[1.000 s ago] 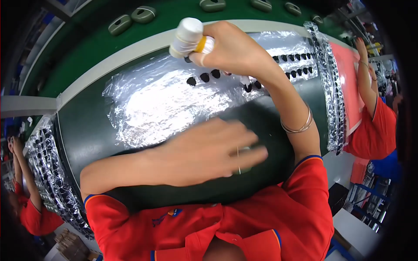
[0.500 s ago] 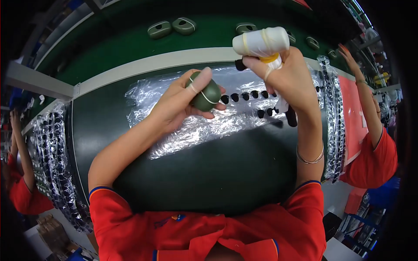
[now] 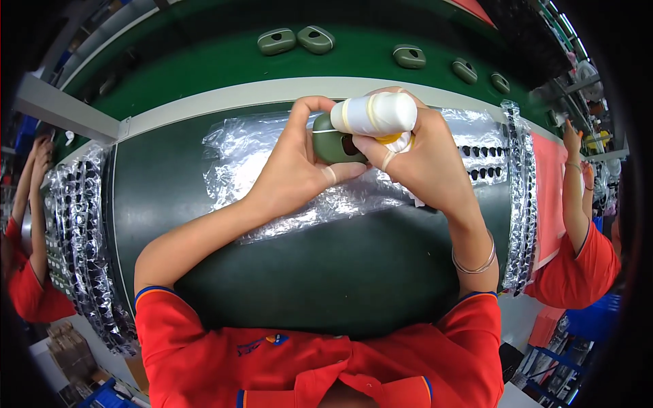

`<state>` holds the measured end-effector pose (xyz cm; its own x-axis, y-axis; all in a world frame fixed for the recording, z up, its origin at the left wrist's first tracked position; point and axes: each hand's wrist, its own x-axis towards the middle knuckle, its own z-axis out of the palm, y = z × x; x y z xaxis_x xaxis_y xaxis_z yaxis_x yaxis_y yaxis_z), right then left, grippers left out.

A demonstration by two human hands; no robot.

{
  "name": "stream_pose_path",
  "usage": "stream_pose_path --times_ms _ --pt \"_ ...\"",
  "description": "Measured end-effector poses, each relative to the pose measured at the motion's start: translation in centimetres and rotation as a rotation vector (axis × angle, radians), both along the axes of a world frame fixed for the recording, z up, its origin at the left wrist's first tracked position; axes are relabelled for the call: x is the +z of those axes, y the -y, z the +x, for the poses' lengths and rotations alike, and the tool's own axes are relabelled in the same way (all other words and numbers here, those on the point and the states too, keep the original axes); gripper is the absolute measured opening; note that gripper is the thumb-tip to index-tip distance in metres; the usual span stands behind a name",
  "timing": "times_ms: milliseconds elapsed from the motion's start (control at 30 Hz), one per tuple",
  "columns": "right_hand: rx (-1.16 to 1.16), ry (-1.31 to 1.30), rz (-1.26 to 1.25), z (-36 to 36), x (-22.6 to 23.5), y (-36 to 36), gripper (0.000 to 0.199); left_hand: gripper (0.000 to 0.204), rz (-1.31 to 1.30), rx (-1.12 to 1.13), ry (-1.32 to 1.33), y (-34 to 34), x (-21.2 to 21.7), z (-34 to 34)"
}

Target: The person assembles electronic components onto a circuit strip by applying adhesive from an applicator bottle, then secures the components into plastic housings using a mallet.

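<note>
My left hand [image 3: 297, 170] grips a small olive-green rounded case [image 3: 331, 145] with a dark opening, held above a sheet of clear crinkled plastic [image 3: 238, 156]. My right hand [image 3: 425, 160] holds a white squeeze bottle [image 3: 374, 113] lying sideways, wrapped with yellowish bands, its tip down against the case's opening. Both hands touch each other over the dark green work mat [image 3: 306, 272]. Rows of small black parts [image 3: 486, 162] lie on the plastic just right of my right hand.
Several more olive-green cases [image 3: 297, 41] ride on the green conveyor belt [image 3: 224, 61] beyond the mat. Trays of dark parts under plastic wrap stand at left [image 3: 71, 231] and right [image 3: 520, 197]. Other people in red sleeves work at the left [image 3: 27, 272] and right [image 3: 578, 224].
My left hand rose from the mat, took up the green case and brought it to the bottle. My right hand tilted the bottle sideways and lowered it onto the case.
</note>
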<state>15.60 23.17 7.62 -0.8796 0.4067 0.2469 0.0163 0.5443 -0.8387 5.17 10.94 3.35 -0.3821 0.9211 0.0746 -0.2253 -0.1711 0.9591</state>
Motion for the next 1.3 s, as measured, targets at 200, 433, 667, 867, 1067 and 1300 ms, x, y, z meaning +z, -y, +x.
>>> stream_pose_path --times_ms 200,433,667,867,1067,1300 --pt "0.043 0.062 0.080 0.3 0.2 -0.3 0.035 0.047 -0.146 -0.087 0.131 0.1 1.3 -0.2" --pt "0.076 -0.312 0.067 0.5 1.2 0.8 0.040 0.044 -0.083 -0.077 -0.015 0.4 1.8 -1.5" --pt "0.144 -0.006 0.016 -0.2 -0.2 0.1 0.034 0.045 -0.116 -0.137 0.023 0.1 0.5 -2.6" --pt "0.054 0.183 0.148 -0.9 -1.3 -1.1 0.031 0.058 -0.354 0.256 -0.604 -1.8 0.3 -8.9" --pt "-0.022 0.435 0.324 -1.1 -4.9 -0.9 0.025 0.071 -0.726 0.515 -1.230 -3.8 -4.0 -16.6" --pt "0.082 0.383 0.200 -0.8 -2.1 -1.2 0.021 0.060 -0.732 0.932 -1.253 -0.9 -5.1 -26.6"
